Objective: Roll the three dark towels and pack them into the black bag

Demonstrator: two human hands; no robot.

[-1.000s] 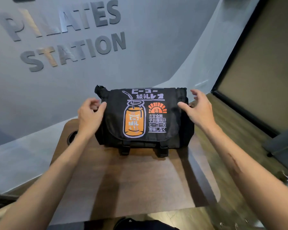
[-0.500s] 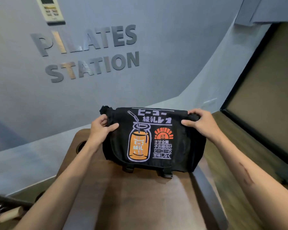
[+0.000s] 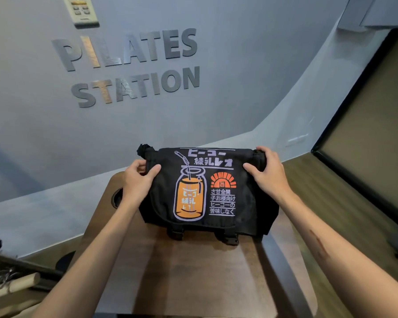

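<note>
The black fabric messenger bag (image 3: pixel 207 189), printed on its front flap with an orange drink jar, a straw, an orange sun emblem and pale lettering, is seen lying at the far end of the dark wooden table (image 3: pixel 193 271), flap closed over the front, two black buckle straps hanging from its lower edge. It is gripped at both upper corners. The left hand (image 3: pixel 139 181) is wrapped around the bag's left edge, thumb laid across the front of the flap and the other fingers curled behind the side. The right hand (image 3: pixel 268 172) is clamped over the upper right corner, thumb pressed onto the flap, fingers hooked over the top edge. Both bare forearms are stretched forward over the table. No towels can be made out; whether any are inside the bag cannot be told. A round hole (image 3: pixel 118 198) is cut into the table just left of the left wrist. Behind the bag, a grey wall bears metallic raised letters reading PILATES STATION (image 3: pixel 133 67), and a pale remote control (image 3: pixel 82 10) is mounted above them. A dark-framed panel (image 3: pixel 365 125) is seen at the right.
</note>
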